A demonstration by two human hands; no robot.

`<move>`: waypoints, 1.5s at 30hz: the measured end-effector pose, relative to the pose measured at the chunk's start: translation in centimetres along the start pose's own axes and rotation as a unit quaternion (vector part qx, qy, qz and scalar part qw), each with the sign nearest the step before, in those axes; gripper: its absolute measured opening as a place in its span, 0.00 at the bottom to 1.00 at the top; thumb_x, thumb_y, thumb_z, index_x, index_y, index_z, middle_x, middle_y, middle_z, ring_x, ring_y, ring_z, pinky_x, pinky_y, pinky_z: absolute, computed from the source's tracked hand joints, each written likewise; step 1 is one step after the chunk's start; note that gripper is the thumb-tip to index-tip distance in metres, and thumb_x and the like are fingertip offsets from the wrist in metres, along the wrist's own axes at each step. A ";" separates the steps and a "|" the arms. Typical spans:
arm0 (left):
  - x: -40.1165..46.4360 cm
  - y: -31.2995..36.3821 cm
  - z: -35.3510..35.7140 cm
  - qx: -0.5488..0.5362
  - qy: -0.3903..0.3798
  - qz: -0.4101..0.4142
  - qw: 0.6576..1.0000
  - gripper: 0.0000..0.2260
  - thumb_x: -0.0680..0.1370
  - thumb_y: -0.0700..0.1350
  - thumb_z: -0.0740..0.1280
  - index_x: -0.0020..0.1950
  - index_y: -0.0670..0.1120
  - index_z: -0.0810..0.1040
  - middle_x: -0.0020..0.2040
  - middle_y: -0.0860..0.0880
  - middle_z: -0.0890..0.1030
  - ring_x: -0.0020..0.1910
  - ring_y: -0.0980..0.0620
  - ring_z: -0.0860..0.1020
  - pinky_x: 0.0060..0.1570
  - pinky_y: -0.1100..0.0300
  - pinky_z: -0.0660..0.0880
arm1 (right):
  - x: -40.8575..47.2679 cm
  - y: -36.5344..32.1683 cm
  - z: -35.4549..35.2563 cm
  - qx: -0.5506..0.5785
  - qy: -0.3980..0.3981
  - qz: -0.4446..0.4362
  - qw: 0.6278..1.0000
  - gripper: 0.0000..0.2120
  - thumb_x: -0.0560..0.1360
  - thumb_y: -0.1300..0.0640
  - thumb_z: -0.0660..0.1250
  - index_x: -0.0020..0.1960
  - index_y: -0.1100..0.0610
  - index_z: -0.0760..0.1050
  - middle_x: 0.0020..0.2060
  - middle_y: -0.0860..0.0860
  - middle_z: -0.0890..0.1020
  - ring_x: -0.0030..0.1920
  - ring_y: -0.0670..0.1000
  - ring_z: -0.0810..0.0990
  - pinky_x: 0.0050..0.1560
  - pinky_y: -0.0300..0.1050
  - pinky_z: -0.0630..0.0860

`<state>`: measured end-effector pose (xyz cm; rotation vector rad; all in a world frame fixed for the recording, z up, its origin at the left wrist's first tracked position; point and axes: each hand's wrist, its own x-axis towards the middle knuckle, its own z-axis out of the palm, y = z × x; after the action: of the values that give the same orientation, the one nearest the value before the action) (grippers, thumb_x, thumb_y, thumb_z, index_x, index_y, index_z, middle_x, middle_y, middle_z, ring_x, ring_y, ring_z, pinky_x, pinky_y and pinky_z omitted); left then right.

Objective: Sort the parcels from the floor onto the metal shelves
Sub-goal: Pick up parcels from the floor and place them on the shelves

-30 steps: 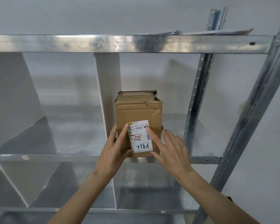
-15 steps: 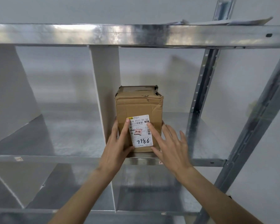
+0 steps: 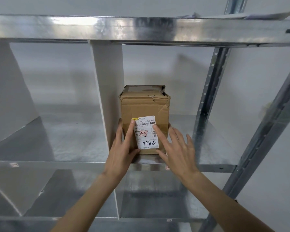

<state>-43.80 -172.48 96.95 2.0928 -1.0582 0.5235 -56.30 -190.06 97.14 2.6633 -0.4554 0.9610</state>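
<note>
A brown cardboard parcel (image 3: 145, 107) stands upright on the middle metal shelf (image 3: 213, 141), close to the white divider. Its white label, handwritten 7786, faces me. My left hand (image 3: 120, 148) lies against the parcel's front left edge with straight fingers, the index finger on the label. My right hand (image 3: 176, 148) touches the front right with spread, straight fingers, the index finger on the label's right edge.
A white divider panel (image 3: 107, 91) stands just left of the parcel. The upper shelf beam (image 3: 141, 29) runs overhead with flat paper items (image 3: 266, 15) on it. Metal uprights (image 3: 209, 97) stand at the right. Lower shelf bays (image 3: 154, 201) lie below.
The parcel has slid a little deeper onto the shelf under both hands. The camera has moved closer and slightly up.
</note>
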 end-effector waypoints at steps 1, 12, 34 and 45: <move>-0.1 0.0 -0.1 -0.003 0.000 0.000 1.000 0.53 0.73 0.42 0.79 0.82 0.61 0.43 0.83 0.47 0.47 0.77 0.42 0.64 0.70 0.46 0.69 | 0.0 0.0 -0.1 0.001 0.001 0.003 1.000 0.50 0.71 0.39 0.77 0.84 0.44 0.52 0.72 0.62 0.74 0.70 0.62 0.76 0.60 0.69 0.77; -2.3 2.2 -3.1 -0.011 -0.005 0.005 1.000 0.50 0.76 0.45 0.76 0.83 0.60 0.42 0.83 0.48 0.45 0.77 0.39 0.64 0.63 0.44 0.75 | -2.8 -0.4 -4.4 -0.017 -0.001 0.048 0.999 0.49 0.72 0.38 0.76 0.84 0.44 0.53 0.76 0.61 0.70 0.71 0.62 0.75 0.63 0.71 0.76; -20.9 -1.6 -35.9 0.286 0.088 -0.048 0.953 0.31 0.81 0.65 0.56 0.79 0.49 0.66 0.76 0.41 0.69 0.76 0.38 0.65 0.73 0.38 0.64 | -5.0 -26.4 -24.0 0.155 0.080 -0.079 0.982 0.33 0.79 0.33 0.58 0.81 0.43 0.62 0.77 0.56 0.71 0.74 0.59 0.73 0.69 0.67 0.70; -38.2 -16.4 -64.4 0.414 0.147 -0.211 0.873 0.32 0.81 0.66 0.54 0.79 0.49 0.65 0.76 0.41 0.69 0.76 0.40 0.67 0.73 0.37 0.65 | -1.9 -61.8 -32.6 0.294 0.068 -0.244 0.922 0.32 0.80 0.33 0.56 0.81 0.42 0.61 0.76 0.56 0.72 0.73 0.59 0.73 0.71 0.68 0.69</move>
<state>-54.77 -97.49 108.38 2.7349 -0.1491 1.1649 -52.76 -121.65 111.04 2.9381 0.6061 1.2411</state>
